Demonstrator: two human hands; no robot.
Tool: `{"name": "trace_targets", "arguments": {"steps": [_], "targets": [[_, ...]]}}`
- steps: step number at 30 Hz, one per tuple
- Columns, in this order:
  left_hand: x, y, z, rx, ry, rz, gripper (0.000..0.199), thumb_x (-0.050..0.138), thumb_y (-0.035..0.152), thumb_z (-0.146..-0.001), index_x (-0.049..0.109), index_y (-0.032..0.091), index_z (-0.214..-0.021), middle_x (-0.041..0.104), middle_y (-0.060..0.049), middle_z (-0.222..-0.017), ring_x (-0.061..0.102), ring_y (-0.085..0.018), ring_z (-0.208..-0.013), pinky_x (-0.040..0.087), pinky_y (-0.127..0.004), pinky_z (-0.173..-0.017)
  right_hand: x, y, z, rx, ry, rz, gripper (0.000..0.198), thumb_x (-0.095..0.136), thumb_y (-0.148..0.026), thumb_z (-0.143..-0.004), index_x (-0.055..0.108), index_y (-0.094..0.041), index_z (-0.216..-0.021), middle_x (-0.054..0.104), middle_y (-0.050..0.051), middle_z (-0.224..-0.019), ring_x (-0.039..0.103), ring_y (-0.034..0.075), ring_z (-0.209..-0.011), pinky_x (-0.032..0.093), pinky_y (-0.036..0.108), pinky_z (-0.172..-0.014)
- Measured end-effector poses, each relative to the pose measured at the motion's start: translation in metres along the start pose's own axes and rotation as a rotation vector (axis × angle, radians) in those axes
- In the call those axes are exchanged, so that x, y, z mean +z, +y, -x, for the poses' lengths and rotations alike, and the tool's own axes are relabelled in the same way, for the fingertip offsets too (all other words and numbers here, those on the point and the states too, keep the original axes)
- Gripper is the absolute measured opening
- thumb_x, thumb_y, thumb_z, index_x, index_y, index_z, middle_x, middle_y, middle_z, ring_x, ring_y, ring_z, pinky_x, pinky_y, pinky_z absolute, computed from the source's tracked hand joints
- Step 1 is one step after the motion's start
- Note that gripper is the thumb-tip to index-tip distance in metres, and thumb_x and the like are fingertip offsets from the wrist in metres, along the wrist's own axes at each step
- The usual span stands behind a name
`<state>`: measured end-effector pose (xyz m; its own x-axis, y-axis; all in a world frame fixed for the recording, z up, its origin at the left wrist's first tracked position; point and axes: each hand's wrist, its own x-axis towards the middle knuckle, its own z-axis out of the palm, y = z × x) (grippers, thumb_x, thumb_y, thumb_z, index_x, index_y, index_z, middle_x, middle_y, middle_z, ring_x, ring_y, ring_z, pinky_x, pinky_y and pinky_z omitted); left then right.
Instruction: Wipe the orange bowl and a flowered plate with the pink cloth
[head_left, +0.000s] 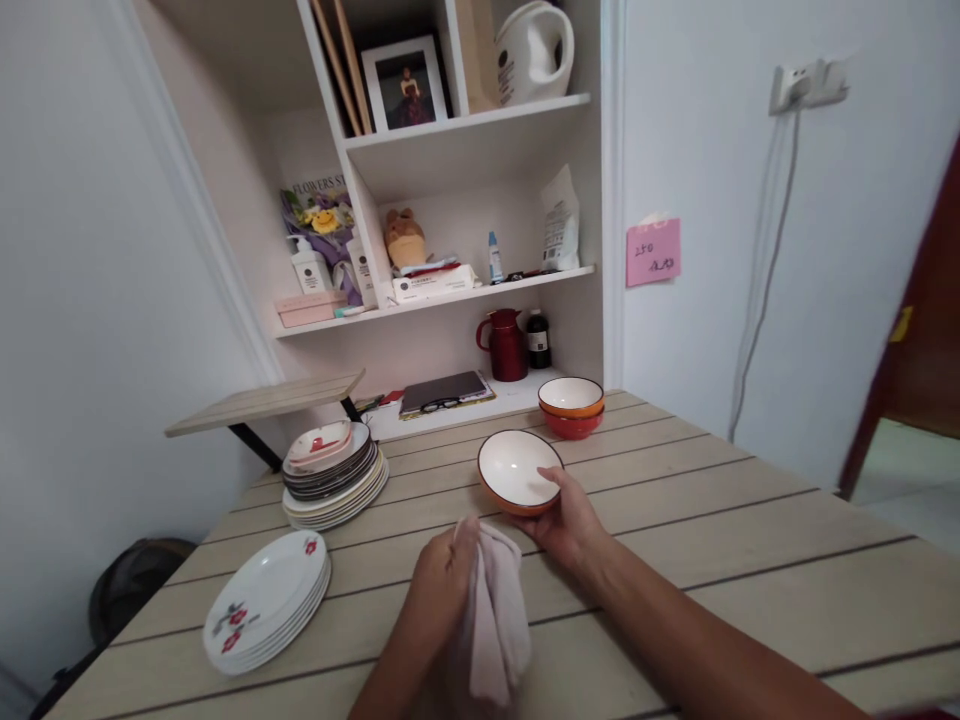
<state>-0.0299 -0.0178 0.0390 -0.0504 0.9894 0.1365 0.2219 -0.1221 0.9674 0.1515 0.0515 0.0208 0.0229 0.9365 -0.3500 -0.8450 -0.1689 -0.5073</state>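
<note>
An orange bowl [516, 466] with a white inside and a dark rim is gripped by my right hand [568, 520], thumb over the rim and fingers underneath. The bowl is tilted a little toward me above the table. My left hand [448, 565] is closed on a pale pink cloth [495, 620], which hangs down in folds below the bowl. Cloth and bowl are apart. Behind my right hand, an orange bowl [571, 400] sits nested in a red bowl [574, 426] on the table.
Flowered white plates [270, 590] are stacked at the left front of the slatted table [720, 560]. Behind them stands a taller stack of mixed plates [337, 490] with small dishes [321, 440] on top. A low wooden riser [262, 403], a laptop [444, 392] and a red jug [508, 345] are farther back.
</note>
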Motion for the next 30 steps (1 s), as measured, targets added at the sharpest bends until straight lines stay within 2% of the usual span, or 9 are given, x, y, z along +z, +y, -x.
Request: {"name": "trace_targets", "arguments": {"steps": [2,3,6,9,12,18,22,26,30], "targets": [[-0.009,-0.012,-0.009,0.016,0.045,-0.238,0.057,0.072,0.053,-0.079,0.073,0.017,-0.122,0.07,-0.013,-0.111,0.066,-0.032,-0.106,0.048,-0.04,-0.103,-0.001,0.001,-0.001,-0.006,0.003,0.003,0.05,0.068,-0.022,-0.081,0.061,-0.02,-0.131,0.078,0.009,-0.097,0.074,0.03,-0.086,0.063,0.053,-0.082],[-0.015,-0.018,-0.012,-0.007,0.077,-0.32,0.069,0.071,0.051,-0.079,0.064,0.016,-0.138,0.066,-0.015,-0.119,0.067,-0.03,-0.103,0.049,-0.042,-0.103,-0.002,0.001,-0.001,-0.008,0.006,0.005,0.051,0.069,-0.023,-0.081,0.06,-0.021,-0.131,0.078,0.009,-0.098,0.074,0.03,-0.086,0.063,0.053,-0.082],[-0.031,-0.028,-0.016,0.025,0.118,-0.427,0.077,0.066,0.043,-0.082,0.048,0.017,-0.152,0.051,-0.019,-0.14,0.067,-0.027,-0.107,0.05,-0.045,-0.106,-0.003,0.001,-0.003,-0.007,0.007,0.01,0.051,0.069,-0.024,-0.081,0.06,-0.021,-0.131,0.078,0.01,-0.101,0.074,0.03,-0.086,0.063,0.052,-0.081],[-0.04,-0.026,-0.004,0.205,0.224,-0.544,0.055,0.063,0.038,-0.084,0.063,0.018,-0.135,0.044,-0.02,-0.148,0.056,-0.034,-0.131,0.042,-0.053,-0.115,-0.003,0.001,-0.003,-0.002,0.003,0.011,0.048,0.068,-0.023,-0.081,0.061,-0.022,-0.129,0.077,0.01,-0.101,0.074,0.03,-0.088,0.063,0.053,-0.083],[-0.042,-0.023,0.014,0.325,0.209,-0.663,0.036,0.058,0.044,-0.089,0.072,0.019,-0.11,0.051,-0.019,-0.143,0.053,-0.037,-0.135,0.041,-0.058,-0.116,-0.002,0.0,-0.002,0.004,0.008,0.017,0.045,0.066,-0.022,-0.082,0.061,-0.022,-0.127,0.077,0.009,-0.098,0.074,0.03,-0.09,0.063,0.055,-0.084],[-0.05,-0.048,0.015,0.143,0.168,-0.623,0.058,0.057,0.043,-0.085,0.066,0.012,-0.133,0.057,-0.022,-0.14,0.055,-0.037,-0.135,0.042,-0.054,-0.116,0.0,-0.001,0.001,0.004,0.012,0.035,0.043,0.065,-0.022,-0.084,0.061,-0.02,-0.126,0.077,0.01,-0.099,0.074,0.029,-0.086,0.064,0.053,-0.083],[-0.049,-0.056,0.004,0.072,0.11,-0.578,0.045,0.067,0.042,-0.075,0.078,0.019,-0.113,0.061,-0.02,-0.138,0.056,-0.04,-0.132,0.041,-0.057,-0.115,0.0,-0.002,0.003,0.008,0.007,0.051,0.043,0.066,-0.022,-0.084,0.06,-0.02,-0.126,0.077,0.01,-0.099,0.074,0.029,-0.084,0.065,0.05,-0.079],[-0.044,-0.037,0.005,0.146,0.126,-0.389,0.02,0.068,0.04,-0.073,0.078,0.024,-0.078,0.063,-0.016,-0.13,0.056,-0.037,-0.13,0.046,-0.053,-0.109,0.001,-0.003,0.002,0.022,0.013,0.065,0.042,0.065,-0.022,-0.084,0.06,-0.021,-0.126,0.076,0.009,-0.097,0.074,0.028,-0.084,0.064,0.049,-0.078],[-0.048,0.004,0.015,0.206,0.198,-0.277,0.026,0.071,0.049,-0.07,0.073,0.022,-0.07,0.064,-0.015,-0.126,0.059,-0.037,-0.124,0.05,-0.047,-0.1,0.003,-0.004,0.002,0.041,0.02,0.064,0.041,0.062,-0.021,-0.086,0.061,-0.019,-0.127,0.076,0.01,-0.097,0.074,0.029,-0.084,0.065,0.05,-0.077]]}}
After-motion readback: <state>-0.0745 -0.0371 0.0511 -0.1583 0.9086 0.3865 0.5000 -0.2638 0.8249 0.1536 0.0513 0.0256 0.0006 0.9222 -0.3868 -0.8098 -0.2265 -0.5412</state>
